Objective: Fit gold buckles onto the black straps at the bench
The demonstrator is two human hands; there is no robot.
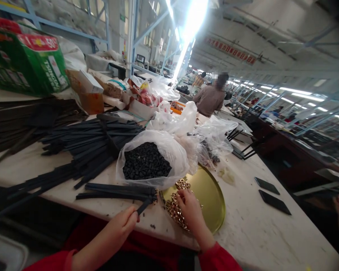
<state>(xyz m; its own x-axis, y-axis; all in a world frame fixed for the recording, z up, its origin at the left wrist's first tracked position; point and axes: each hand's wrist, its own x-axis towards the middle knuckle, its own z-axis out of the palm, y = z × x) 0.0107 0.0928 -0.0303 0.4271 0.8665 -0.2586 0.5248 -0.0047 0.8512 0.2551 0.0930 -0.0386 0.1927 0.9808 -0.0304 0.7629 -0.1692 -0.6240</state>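
In the head view, a narrow black strap (pixel 144 207) is clamped between the thumb and fingers of the left hand (pixel 126 223), at about seven o'clock from the frame's centre, and is pointed toward two o'clock. At five o'clock, the fingertips of the right hand (pixel 188 207) are set among small gold-coloured buckles (pixel 174 210); whether one is pinched cannot be told. The step in hand is judged to be the picking of one buckle while the strap is held ready; a fine, single-piece pinch seems called for next, with the strap kept steady. The buckles look shiny, open-framed and tangled, heaped from seven to eleven o'clock on a round gold-coloured tray (pixel 213 197). The strap looks flat and matt, its far end close to a small strap bundle (pixel 113 191). At ten o'clock from the tray, black pieces (pixel 146 162) are held in a translucent plastic bag (pixel 177 153).
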